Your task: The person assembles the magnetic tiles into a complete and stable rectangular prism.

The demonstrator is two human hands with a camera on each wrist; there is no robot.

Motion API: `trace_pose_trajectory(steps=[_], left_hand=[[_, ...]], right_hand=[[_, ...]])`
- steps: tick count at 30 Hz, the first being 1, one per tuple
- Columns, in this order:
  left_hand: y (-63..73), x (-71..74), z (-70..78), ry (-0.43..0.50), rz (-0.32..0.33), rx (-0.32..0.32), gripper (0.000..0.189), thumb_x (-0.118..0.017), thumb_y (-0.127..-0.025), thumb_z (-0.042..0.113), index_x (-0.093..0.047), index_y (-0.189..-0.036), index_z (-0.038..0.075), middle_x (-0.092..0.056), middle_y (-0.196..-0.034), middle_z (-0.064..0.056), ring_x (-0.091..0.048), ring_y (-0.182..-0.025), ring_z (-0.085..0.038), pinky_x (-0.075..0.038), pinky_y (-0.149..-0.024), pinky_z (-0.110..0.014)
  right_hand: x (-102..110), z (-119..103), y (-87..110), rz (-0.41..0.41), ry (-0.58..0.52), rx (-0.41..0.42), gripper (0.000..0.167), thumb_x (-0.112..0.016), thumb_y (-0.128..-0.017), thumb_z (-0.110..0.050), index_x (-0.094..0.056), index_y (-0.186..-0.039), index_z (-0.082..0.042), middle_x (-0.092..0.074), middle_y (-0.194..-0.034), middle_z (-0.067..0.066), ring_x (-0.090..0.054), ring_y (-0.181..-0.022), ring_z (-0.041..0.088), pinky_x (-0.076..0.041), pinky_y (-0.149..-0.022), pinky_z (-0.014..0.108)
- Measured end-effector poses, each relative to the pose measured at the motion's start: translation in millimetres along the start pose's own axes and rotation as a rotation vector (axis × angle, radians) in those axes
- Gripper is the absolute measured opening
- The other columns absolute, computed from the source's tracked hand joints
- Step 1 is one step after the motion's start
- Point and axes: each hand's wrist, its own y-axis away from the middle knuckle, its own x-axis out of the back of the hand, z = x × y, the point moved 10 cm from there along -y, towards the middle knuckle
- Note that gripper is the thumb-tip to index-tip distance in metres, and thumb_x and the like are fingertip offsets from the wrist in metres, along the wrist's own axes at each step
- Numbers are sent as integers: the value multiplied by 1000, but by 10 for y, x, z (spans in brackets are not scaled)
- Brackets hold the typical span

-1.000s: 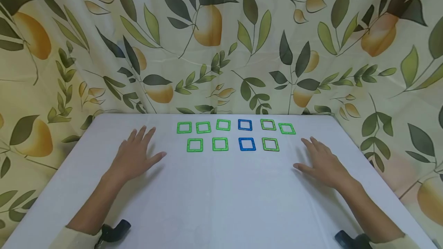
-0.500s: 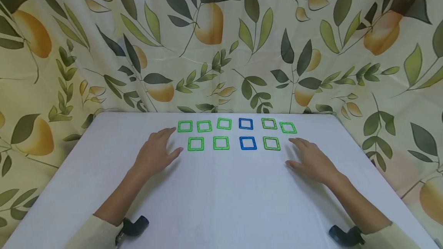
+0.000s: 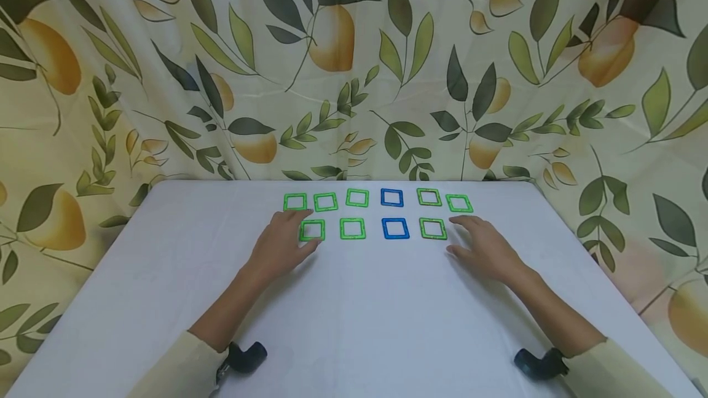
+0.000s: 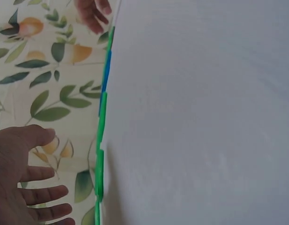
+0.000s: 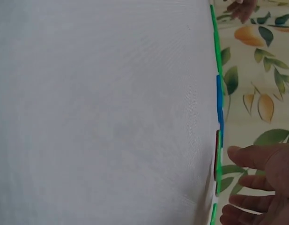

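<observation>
Leaf-and-fruit cloth [image 3: 343,103] fills the background of the head view, behind a white-covered table [image 3: 354,324]. Ten thin, square-like frames [image 3: 394,220] lie flat near its far edge in two rows, six behind and four in front. Each row has one blue frame, the others being green. The left hand [image 3: 276,247] hovers around the leftmost front green frame [image 3: 315,222], fingertips by its upper right corner and thumb by its lower right. The right hand [image 3: 487,247] is just beside the rightmost front green frame [image 3: 445,230], which shows reddish inner edges, with thumb and fingers parted. Both arms wear pale sleeves [image 3: 614,367], and a black device [image 3: 247,358] sits at each wrist.

From the left wrist, the frames appear edge-on along the white surface as a green and blue line. The left hand's fingers are extended and spread, gripping nothing, with a visible gap between them and the frames; part of the right hand shows at the top.

From the right wrist, the right hand is likewise relaxed and empty, its thumb near the green and reddish edges, while part of the left hand appears at the top
</observation>
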Motion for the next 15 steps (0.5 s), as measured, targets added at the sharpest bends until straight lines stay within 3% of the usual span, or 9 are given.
trace_pose_trajectory(steps=[7,15], left_hand=[[-141,-148,282,13,-26,-48,60,-78,-95,37,-62,-144,7,-59,-145,-18,-52,-136,-38,-45,-109,-54],[-280,-403,501,29,-76,-57,57,-80,-94,36,-65,-143,12,-60,-145,-14,-53,-135,-33,-46,-109,-50]], right_hand=[[-64,-17,-93,-20,-18,-18,64,-79,-95,-20,-53,-148,3,-46,-154,28,-35,-146,51,-28,-116,66],[-102,-39,-159,-23,-20,-10,61,-80,-95,-18,-55,-148,-1,-48,-154,26,-35,-146,49,-29,-116,65]])
